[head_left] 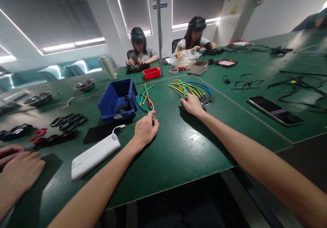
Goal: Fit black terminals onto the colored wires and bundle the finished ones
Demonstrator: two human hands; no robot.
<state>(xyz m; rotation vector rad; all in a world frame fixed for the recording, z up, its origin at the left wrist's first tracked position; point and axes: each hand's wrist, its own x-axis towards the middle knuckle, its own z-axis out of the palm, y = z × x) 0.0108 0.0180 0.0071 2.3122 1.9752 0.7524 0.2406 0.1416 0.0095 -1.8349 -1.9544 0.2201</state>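
Across the counter [178, 160] I see a blue bin [131, 114] at ten o'clock, a wide fan of wires [198, 89] at one and a smaller wire cluster [148, 98] just short of twelve. My right hand [192, 103] pinches a green wire [184, 88] — my left hand [145, 129] curls at the cluster's near end, its grip unclear. I judge this step as sorting through wires singly — next calls for a light, steady pinch.

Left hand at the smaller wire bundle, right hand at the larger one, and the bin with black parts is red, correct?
Not quite: the bin is blue, as the head view shows. The rest stands: left hand at the smaller bundle, right hand at the larger bundle, black parts inside.
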